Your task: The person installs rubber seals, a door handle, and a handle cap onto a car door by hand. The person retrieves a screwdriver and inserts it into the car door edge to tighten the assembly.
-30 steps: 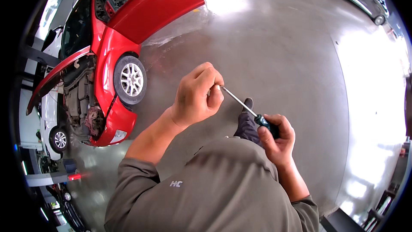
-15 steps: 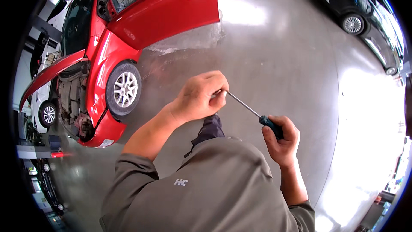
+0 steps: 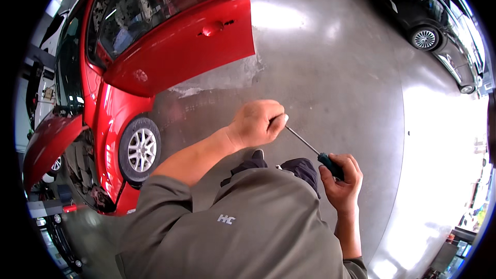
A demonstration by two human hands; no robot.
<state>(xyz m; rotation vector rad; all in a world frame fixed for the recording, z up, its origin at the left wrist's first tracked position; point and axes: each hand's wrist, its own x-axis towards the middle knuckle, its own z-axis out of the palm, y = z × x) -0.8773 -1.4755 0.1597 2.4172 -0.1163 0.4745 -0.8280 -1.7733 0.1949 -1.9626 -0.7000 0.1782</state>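
Observation:
A screwdriver (image 3: 303, 139) with a thin metal shaft and a dark green handle spans the gap between my hands, in front of my body. My right hand (image 3: 344, 180) is wrapped round its handle. At the other end, my left hand (image 3: 258, 123) is closed with the fingers round the tip of the shaft, so the tip itself is hidden. To the left of my left hand stands a red car (image 3: 111, 124) with its door (image 3: 191, 41) swung open and its hood (image 3: 49, 147) raised.
The car's front wheel (image 3: 141, 149) is on my left, below the open door. Grey glossy floor (image 3: 330, 72) stretches ahead, with a lighter worn patch (image 3: 222, 78) under the door. A black car (image 3: 429, 26) stands at the far right. Other vehicles line the left edge.
The red car and its open door have shifted left and lower in view, the door nearer to me. Both hands keep hold of the screwdriver. Both trouser legs and a shoe now show.

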